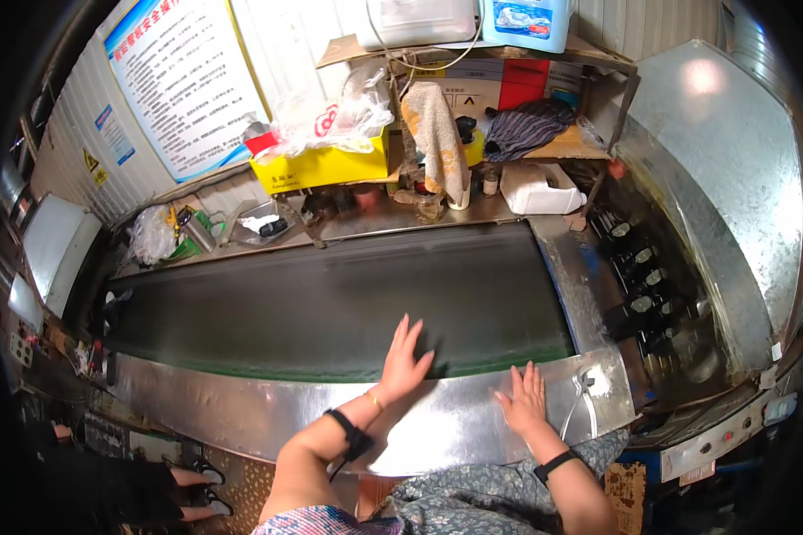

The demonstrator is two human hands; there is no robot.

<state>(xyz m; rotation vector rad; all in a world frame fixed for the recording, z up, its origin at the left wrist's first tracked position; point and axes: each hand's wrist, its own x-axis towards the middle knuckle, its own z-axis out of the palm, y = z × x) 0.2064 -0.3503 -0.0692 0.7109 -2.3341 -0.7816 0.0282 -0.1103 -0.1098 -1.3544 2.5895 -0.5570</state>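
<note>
hands over a dark conveyor belt (330, 303), seen from above. far left: a second person's feet in sandals (207, 486) on the patterned floor, the body cut off by the rim. along the back ledge, left to right: a clear plastic bag (152, 234), a metal cup (196, 232), a yellow box (326, 165) topped with crumpled plastic, a hanging towel (437, 134), a striped cloth (526, 125) and a white jug (535, 189); small items between them are too blurred to make out. the belt surface is smeared by motion and bears no visible load. left hand (403, 361), with a black wrist strap and a thin bracelet, lies flat with fingers spread, fingertips on the belt's near edge, holding nothing. right hand (525, 401), with a black wristband, rests palm down on the steel front panel (241, 415), fingers together, also empty. far right: black rollers (638, 276) under a curved metal hood (732, 178), partly hidden in shadow.
</note>
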